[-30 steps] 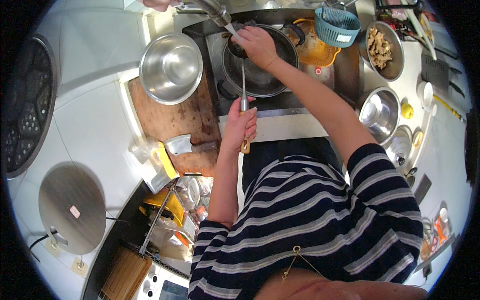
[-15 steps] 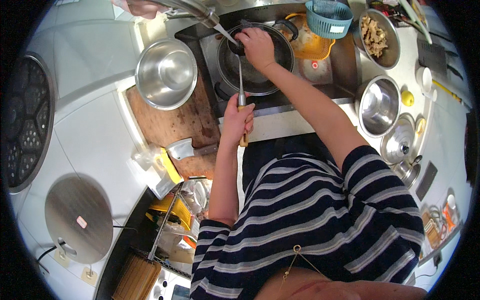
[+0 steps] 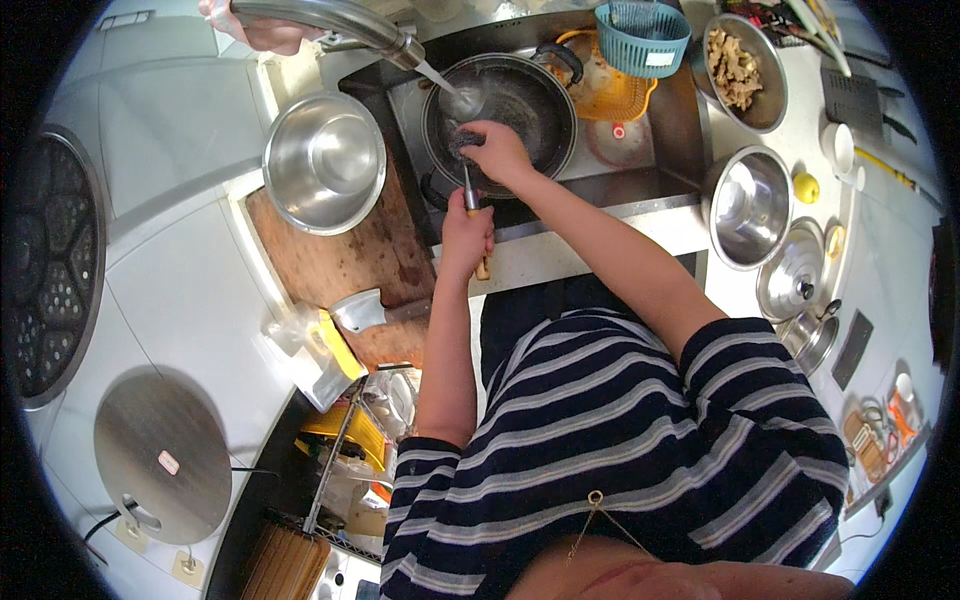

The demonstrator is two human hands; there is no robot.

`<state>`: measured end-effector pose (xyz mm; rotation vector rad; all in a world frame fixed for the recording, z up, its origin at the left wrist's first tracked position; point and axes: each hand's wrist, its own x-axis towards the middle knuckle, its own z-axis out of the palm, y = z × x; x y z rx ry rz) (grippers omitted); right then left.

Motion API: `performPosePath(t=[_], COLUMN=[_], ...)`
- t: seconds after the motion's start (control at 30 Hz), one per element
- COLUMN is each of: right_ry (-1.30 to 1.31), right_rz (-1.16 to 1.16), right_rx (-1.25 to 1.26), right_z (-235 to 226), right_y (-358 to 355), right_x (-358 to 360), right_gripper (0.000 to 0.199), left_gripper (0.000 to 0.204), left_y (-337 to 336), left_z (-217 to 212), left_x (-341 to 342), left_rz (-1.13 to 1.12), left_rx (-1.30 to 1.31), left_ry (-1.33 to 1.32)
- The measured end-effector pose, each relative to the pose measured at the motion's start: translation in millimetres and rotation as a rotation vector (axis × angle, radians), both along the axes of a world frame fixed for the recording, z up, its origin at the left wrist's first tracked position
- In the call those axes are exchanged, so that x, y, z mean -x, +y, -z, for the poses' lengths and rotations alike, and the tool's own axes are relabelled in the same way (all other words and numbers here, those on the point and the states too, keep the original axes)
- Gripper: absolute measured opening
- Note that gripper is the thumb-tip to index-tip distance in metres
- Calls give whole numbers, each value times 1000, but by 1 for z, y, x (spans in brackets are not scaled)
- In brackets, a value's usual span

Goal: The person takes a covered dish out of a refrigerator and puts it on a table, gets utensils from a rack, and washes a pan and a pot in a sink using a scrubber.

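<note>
In my left hand (image 3: 466, 240) is a ladle, held by its metal-and-wood handle. The ladle's round bowl (image 3: 464, 103) is over a dark two-handled wok (image 3: 535, 115), under water running from the faucet (image 3: 405, 48). My right hand (image 3: 500, 157) pinches a dark, mesh-like scrubber (image 3: 466, 141) against the ladle's shaft, just below the bowl. The wok sits in a dark sink (image 3: 685, 150); water inside it cannot be clearly made out.
Left of the sink are a steel basin (image 3: 325, 160) and a cleaver (image 3: 358, 311) on a wooden board (image 3: 300, 255). A blue basket (image 3: 645, 45) and yellow basket (image 3: 625, 98) lie right of the wok. Farther right stand a bowl of ginger-like pieces (image 3: 735, 70) and a steel bowl (image 3: 748, 205).
My right hand has moved with the scrubber from the ladle's bowl down to its shaft. The bowl now shows under the stream. The whole view has shifted slightly.
</note>
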<state>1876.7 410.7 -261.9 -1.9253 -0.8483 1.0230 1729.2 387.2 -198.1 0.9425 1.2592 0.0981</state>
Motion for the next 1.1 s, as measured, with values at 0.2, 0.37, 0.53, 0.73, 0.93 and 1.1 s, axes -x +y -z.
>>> performPosePath(t=[0.2,0.37,0.53,0.73,0.93,1.1], right_ry=[-164,-215,-332,-195,-132,-417], right_rz=[151,-189,-219,-402,-222,-21], right_rx=[25,21,39,40,113,-251], right_z=[14,-9,-1,-1,-25,-35], right_y=[32,7,22,-3,-24,-5], right_x=[-38,-4,-42,-10,-45,-76], right_gripper=[33,29,27,28,32,38], left_gripper=[37,46,52,50,38,38], left_y=[-2,15,9,11,8,1], left_z=[-22,-17,-30,-2,-10,-8], left_x=[-19,-7,-22,-14,-18,-6], left_rz=[239,244,413,624,544,453], left_rx=[-151,-145,-204,-676,-720,-770], left_ry=[165,228,309,610,667,666])
